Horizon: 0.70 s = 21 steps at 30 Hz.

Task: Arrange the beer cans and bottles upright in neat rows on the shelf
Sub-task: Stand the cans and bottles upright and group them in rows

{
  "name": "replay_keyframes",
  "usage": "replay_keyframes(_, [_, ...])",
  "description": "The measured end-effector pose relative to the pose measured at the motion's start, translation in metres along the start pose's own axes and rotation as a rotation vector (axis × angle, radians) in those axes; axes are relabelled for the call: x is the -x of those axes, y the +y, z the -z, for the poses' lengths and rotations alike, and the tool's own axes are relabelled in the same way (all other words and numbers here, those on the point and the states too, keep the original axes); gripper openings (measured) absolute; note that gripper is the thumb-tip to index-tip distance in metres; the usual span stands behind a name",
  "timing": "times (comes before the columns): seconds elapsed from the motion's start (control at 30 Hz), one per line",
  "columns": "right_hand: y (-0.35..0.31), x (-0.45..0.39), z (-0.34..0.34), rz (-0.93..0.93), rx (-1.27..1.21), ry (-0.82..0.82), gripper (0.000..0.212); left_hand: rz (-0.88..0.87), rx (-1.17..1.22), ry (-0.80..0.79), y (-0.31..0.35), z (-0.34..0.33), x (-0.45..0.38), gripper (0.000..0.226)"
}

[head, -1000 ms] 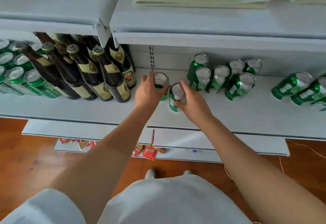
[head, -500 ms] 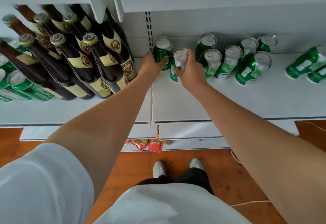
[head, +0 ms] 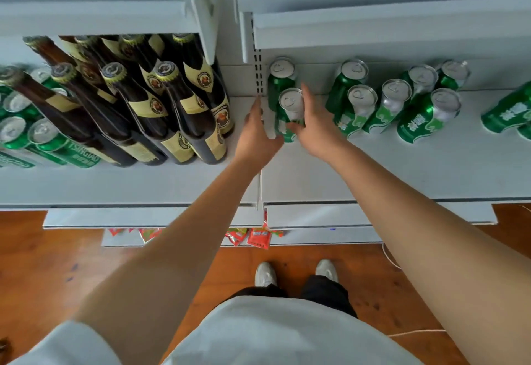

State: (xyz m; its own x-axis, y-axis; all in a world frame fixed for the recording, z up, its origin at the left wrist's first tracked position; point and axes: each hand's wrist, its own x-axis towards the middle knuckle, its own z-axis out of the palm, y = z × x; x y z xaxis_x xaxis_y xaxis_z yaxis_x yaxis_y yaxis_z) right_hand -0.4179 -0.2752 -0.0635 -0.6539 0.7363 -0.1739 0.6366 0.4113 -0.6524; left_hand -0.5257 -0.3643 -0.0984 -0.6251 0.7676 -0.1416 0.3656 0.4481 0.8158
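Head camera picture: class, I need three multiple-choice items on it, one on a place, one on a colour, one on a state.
1. Where are the brown bottles relative to the shelf divider?
A. left of it
B. right of it
C. on the floor

2. What colour are the can bodies?
A. red
B. green
C. blue

3. What is the right hand doing?
A. hanging free
B. gripping a bottle
C. closed around the front can

Answers: 1 A, the bottles stand left of the slotted upright. 2 B, green walls under silver tops. 3 C, fingers wrap that can, while the left hand lies flat, holding nothing.
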Motion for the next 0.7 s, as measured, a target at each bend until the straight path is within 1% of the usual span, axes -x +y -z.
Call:
replay_keyframes(0.03, [-0.002,0.0,-0.002,0.024,-0.003,-0.039,0.085,-0.022,0.001,0.008,-0.004,-0.004,0.007,0.093])
replay_keyframes(0.1, [-0.005,0.003,-0.002,0.028,-0.035,-0.064,0.084,-0.045,0.015,0.056,-0.004,-0.01,0.009,0.088])
replay_keyframes(0.13, [-0.005,0.008,-0.001,0.027,-0.036,-0.041,0.08,-0.05,0.018,0.079,-0.001,-0.011,0.006,0.081])
replay_keyframes(0.17, [-0.002,0.014,0.0,0.048,-0.011,0.03,0.073,-0.051,0.011,0.097,0.003,-0.012,0.002,0.074])
replay_keyframes(0.2, [0.003,0.022,0.002,0.09,0.037,0.161,0.063,-0.047,0.0,0.108,0.006,-0.013,-0.001,0.07])
replay_keyframes(0.27, [0.018,0.037,0.008,0.147,0.136,0.533,0.046,-0.033,0.0,0.121,0.009,-0.015,-0.006,0.068])
replay_keyframes(0.3, [0.027,0.04,0.013,0.119,0.187,0.681,0.044,-0.025,0.001,0.126,0.009,-0.016,-0.008,0.069])
replay_keyframes(0.33, [0.034,0.041,0.019,0.057,0.232,0.753,0.046,-0.019,-0.003,0.13,0.008,-0.017,-0.009,0.069])
replay_keyframes(0.37, [0.041,0.038,0.024,-0.016,0.268,0.743,0.054,-0.013,-0.01,0.131,0.006,-0.018,-0.01,0.071])
replay_keyframes(0.43, [0.054,0.031,0.032,-0.113,0.364,0.606,0.072,-0.001,-0.019,0.122,0.001,-0.019,-0.008,0.076])
replay_keyframes(0.47, [0.059,0.029,0.035,-0.126,0.428,0.556,0.076,0.013,-0.023,0.117,-0.002,-0.02,-0.006,0.08])
replay_keyframes(0.53, [0.064,0.026,0.043,-0.086,0.519,0.555,0.072,0.03,-0.07,0.119,-0.005,-0.021,0.003,0.082])
replay_keyframes(0.6, [0.06,0.021,0.051,-0.012,0.58,0.568,0.068,-0.012,-0.136,0.164,-0.006,-0.023,0.017,0.075])
replay_keyframes(0.63, [0.056,0.019,0.054,0.019,0.61,0.516,0.07,-0.043,-0.151,0.187,-0.005,-0.022,0.024,0.071])
replay_keyframes(0.7, [0.048,0.015,0.056,0.068,0.614,0.357,0.073,-0.092,-0.151,0.202,-0.003,-0.022,0.031,0.07])
